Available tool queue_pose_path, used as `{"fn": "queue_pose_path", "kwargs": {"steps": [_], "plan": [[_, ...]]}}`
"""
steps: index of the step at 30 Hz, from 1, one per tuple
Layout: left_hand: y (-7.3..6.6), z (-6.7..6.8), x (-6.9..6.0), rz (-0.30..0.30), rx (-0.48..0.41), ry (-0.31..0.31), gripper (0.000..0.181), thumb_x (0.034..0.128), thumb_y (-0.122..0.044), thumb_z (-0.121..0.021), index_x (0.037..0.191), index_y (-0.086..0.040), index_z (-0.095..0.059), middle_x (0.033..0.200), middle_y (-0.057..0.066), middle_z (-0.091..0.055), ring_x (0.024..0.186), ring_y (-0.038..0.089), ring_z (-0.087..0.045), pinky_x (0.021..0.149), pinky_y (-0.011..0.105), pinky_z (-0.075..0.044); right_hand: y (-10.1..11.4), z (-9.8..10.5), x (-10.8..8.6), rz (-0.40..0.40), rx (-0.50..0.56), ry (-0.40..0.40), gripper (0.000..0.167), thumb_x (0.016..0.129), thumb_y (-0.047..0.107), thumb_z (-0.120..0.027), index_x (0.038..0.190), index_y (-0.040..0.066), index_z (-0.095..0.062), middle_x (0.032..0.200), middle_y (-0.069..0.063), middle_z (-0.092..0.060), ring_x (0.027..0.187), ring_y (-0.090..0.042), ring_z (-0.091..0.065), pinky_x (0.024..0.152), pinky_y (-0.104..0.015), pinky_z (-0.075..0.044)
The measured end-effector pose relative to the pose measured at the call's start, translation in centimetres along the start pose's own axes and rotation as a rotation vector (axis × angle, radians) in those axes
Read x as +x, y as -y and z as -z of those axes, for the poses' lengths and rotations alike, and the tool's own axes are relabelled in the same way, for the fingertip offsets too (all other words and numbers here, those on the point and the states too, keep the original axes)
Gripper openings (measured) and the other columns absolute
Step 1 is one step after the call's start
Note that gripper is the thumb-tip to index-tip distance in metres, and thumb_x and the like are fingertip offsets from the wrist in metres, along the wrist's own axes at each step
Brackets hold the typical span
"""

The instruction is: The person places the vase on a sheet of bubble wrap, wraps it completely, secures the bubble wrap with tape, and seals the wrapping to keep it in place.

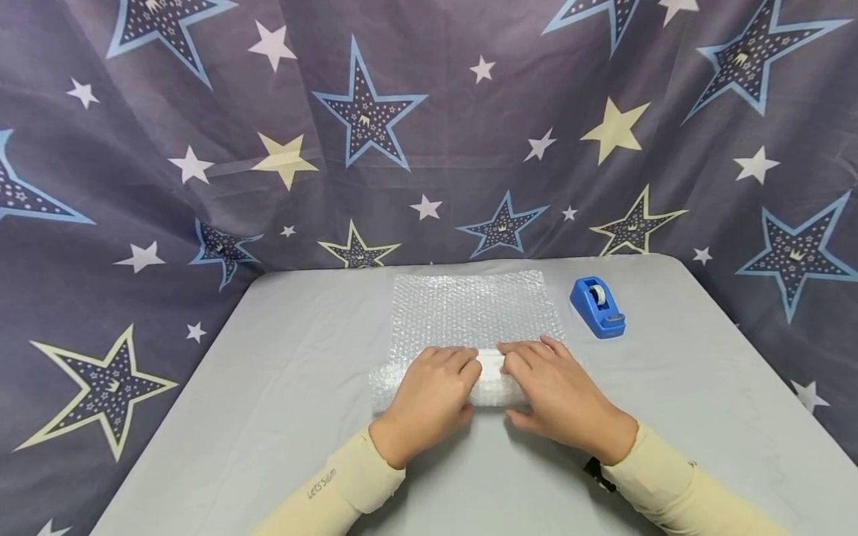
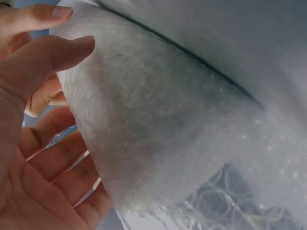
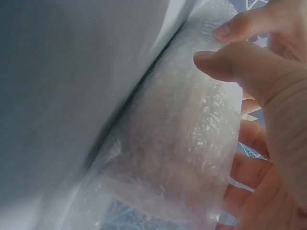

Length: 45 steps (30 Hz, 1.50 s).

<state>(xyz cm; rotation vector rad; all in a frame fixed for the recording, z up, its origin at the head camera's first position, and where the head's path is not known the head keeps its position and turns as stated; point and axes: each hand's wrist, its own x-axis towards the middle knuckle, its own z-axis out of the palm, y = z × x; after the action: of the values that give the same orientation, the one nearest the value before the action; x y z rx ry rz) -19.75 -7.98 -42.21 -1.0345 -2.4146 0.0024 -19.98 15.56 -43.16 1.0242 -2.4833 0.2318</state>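
A sheet of clear bubble wrap (image 1: 472, 309) lies flat on the table, its near end wound into a thick roll (image 1: 492, 396) that crosses in front of the person. Over the left part of this roll the left hand (image 1: 429, 394) is curved, fingers across the top and thumb on the near side. Its mirror on the right part is the right hand (image 1: 559, 398), gripping in the same way. Something white shows through the wrap between the hands; its kind is hidden. Both wrist views show the bubble wrap roll (image 2: 144, 105) between thumb and fingers.
A blue tape dispenser (image 1: 598, 307) with a roll of tape stands to the right of the bubble wrap's far end. The table (image 1: 302, 357) has a light grey cover. Behind it and along the sides hangs a dark curtain (image 1: 442, 134) with stars.
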Motion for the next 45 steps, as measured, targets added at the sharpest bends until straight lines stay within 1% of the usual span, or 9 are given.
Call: {"fn": "queue_pose_path", "kwargs": {"steps": [10, 16, 21, 26, 30, 33, 35, 39, 45], "plan": [[0.3, -0.1, 0.6, 0.024, -0.028, -0.011, 0.043, 0.0626, -0.021, -0.086, 0.100, -0.012, -0.067, 0.119, 0.004, -0.073, 0.109, 0.022, -0.071, 0.091, 0.038, -0.054, -0.4, -0.2, 0.4, -0.001, 0.000, -0.006, 0.058, 0.065, 0.036, -0.090, 0.108, 0.015, -0.058, 0.134, -0.007, -0.066, 0.123, -0.028, -0.063, 0.108, -0.064, -0.040], [0.6, -0.3, 0.7, 0.046, -0.044, -0.008, 0.043, 0.0617, -0.020, -0.086, 0.099, -0.013, -0.065, 0.116, 0.002, -0.073, 0.107, 0.020, -0.070, 0.088, 0.038, -0.053, -0.4, -0.4, 0.8, -0.017, 0.019, -0.025, 0.059, 0.063, 0.032, -0.092, 0.107, 0.015, -0.057, 0.130, -0.006, -0.068, 0.117, -0.027, -0.065, 0.107, -0.065, -0.040], [0.7, -0.6, 0.7, 0.056, -0.039, -0.005, 0.045, 0.0618, -0.022, -0.087, 0.100, -0.013, -0.065, 0.117, 0.001, -0.073, 0.108, 0.020, -0.070, 0.089, 0.038, -0.051, -0.3, -0.5, 0.8, -0.037, 0.039, -0.021, 0.058, 0.064, 0.032, -0.092, 0.107, 0.015, -0.057, 0.133, -0.008, -0.067, 0.119, -0.027, -0.065, 0.109, -0.066, -0.038], [0.8, -0.8, 0.9, 0.058, -0.042, -0.016, 0.046, 0.0614, -0.024, -0.087, 0.100, -0.014, -0.064, 0.117, 0.001, -0.073, 0.107, 0.020, -0.070, 0.090, 0.039, -0.049, -0.6, -0.6, 0.8, -0.046, 0.025, -0.017, 0.061, 0.064, 0.035, -0.093, 0.109, 0.015, -0.057, 0.131, -0.006, -0.068, 0.119, -0.026, -0.065, 0.110, -0.065, -0.038], [0.8, -0.8, 0.9, 0.064, -0.036, -0.010, 0.048, 0.0609, -0.028, -0.088, 0.100, -0.014, -0.064, 0.127, 0.004, -0.070, 0.112, 0.022, -0.069, 0.094, 0.041, -0.049, -0.9, -0.7, 0.9, -0.038, 0.022, -0.016, 0.062, 0.063, 0.035, -0.093, 0.110, 0.015, -0.058, 0.128, -0.006, -0.069, 0.117, -0.026, -0.065, 0.109, -0.065, -0.039], [0.8, -0.6, 0.9, 0.070, -0.035, 0.006, 0.049, 0.0619, -0.029, -0.088, 0.102, -0.013, -0.065, 0.138, 0.009, -0.063, 0.120, 0.026, -0.066, 0.098, 0.043, -0.047, -0.8, -0.7, 0.9, -0.037, 0.021, -0.016, 0.064, 0.063, 0.035, -0.094, 0.111, 0.015, -0.057, 0.127, -0.006, -0.069, 0.116, -0.026, -0.065, 0.109, -0.066, -0.039], [1.0, -0.4, 1.1, 0.073, -0.030, 0.010, 0.049, 0.0625, -0.030, -0.088, 0.103, -0.012, -0.066, 0.141, 0.010, -0.060, 0.123, 0.028, -0.063, 0.100, 0.045, -0.047, -0.9, -0.7, 1.1, -0.033, 0.018, -0.023, 0.064, 0.062, 0.034, -0.095, 0.111, 0.015, -0.058, 0.126, -0.007, -0.069, 0.116, -0.027, -0.066, 0.109, -0.067, -0.039], [1.1, -0.4, 1.1, 0.068, -0.014, 0.000, 0.050, 0.0614, -0.031, -0.089, 0.102, -0.013, -0.067, 0.138, 0.009, -0.059, 0.122, 0.028, -0.060, 0.098, 0.044, -0.047, -0.9, -0.6, 1.3, -0.036, 0.005, -0.023, 0.066, 0.061, 0.034, -0.096, 0.111, 0.015, -0.058, 0.125, -0.005, -0.070, 0.115, -0.027, -0.066, 0.110, -0.067, -0.038], [0.9, -0.7, 1.0, 0.051, 0.003, -0.029, 0.048, 0.0607, -0.029, -0.088, 0.101, -0.013, -0.067, 0.126, 0.004, -0.060, 0.111, 0.024, -0.058, 0.091, 0.040, -0.046, -0.8, -0.6, 1.1, -0.044, -0.003, -0.012, 0.064, 0.061, 0.036, -0.096, 0.110, 0.017, -0.058, 0.126, -0.004, -0.070, 0.115, -0.026, -0.067, 0.110, -0.068, -0.038]]}}
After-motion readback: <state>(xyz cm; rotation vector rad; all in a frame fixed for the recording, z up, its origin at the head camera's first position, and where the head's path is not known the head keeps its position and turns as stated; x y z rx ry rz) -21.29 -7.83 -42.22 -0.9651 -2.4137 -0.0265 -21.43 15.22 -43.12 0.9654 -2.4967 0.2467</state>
